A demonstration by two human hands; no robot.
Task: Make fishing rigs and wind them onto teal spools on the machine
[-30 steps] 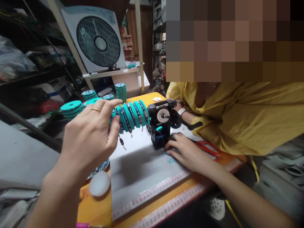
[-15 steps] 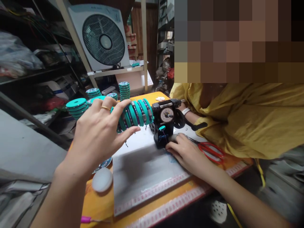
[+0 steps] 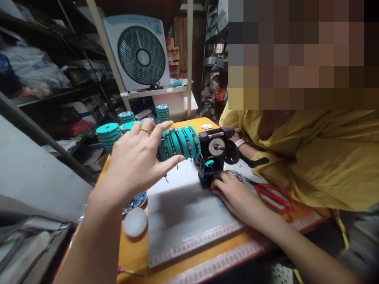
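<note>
Okay, from my remote seat: row of teal spools [image 3: 180, 142] juts sideways off the black machine [image 3: 205, 173], presumably carried on a shaft I can't see. Left hand [image 3: 134, 157] curves over the row's outer end, thumb and index parted wide, no pinch; looks like a loose guard to keep spools lined up. Other fingers hidden, so can't tell if they touch. Right hand [image 3: 232, 191] sits low by the machine's foot, fingers bent, likely bracing it; can't tell whether they grasp anything. Machine stands on a white board [image 3: 177, 232], probably for a flat base on the orange table [image 3: 133, 252]. Red-handled scissors [image 3: 274, 197] lie just beside the right forearm, handles my way, so easy to grab, I'd say. Spare spool stack [image 3: 162, 113] is at the back, likely to free the working area. White round lid [image 3: 135, 222]: left of board, purpose unclear.
</note>
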